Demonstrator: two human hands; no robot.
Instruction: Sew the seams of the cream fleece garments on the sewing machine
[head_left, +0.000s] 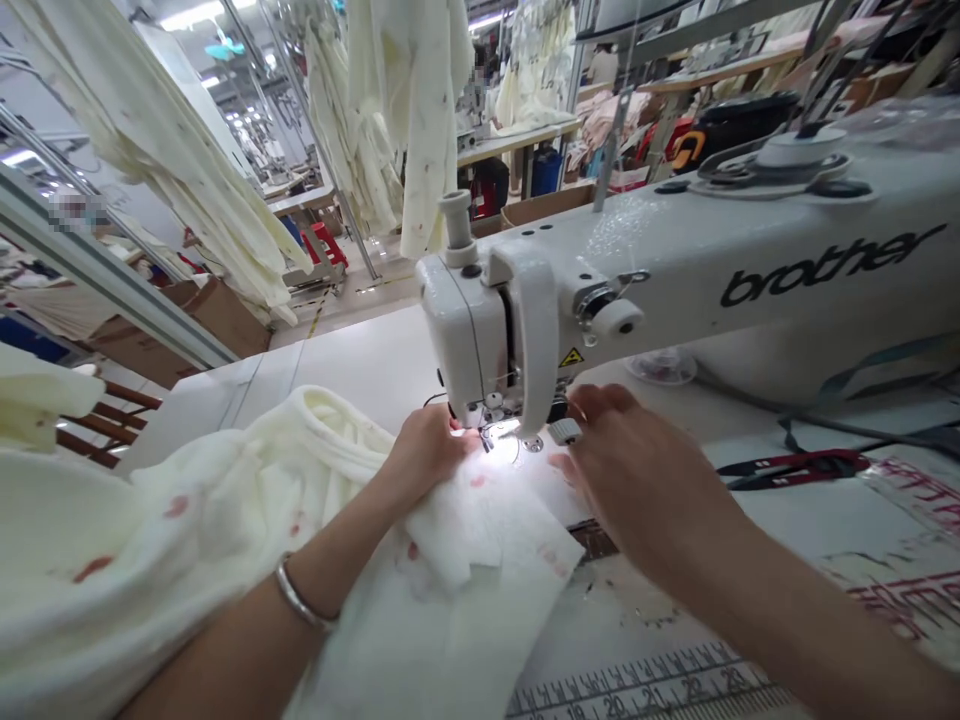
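Observation:
A cream garment (247,500) with small reddish prints spreads from the left up to the needle area of a white sewing machine (480,320). My left hand (427,450) presses and pinches the cloth just left of the presser foot (487,437); its fingertips are partly behind the machine head. To the right of the needle, my right hand (622,450) curls its fingers beside a small black knob and a ribbed grey part (564,431). What those fingers hold, if anything, is hidden. A bright lamp lights the cloth under the needle.
Red-and-black thread snips (795,467) lie right of my right forearm. A ruler scale (645,685) runs along the front edge. A clear round case (661,367) sits under the machine arm. Cream garments (420,110) hang behind, near cardboard boxes (217,320) and other worktables.

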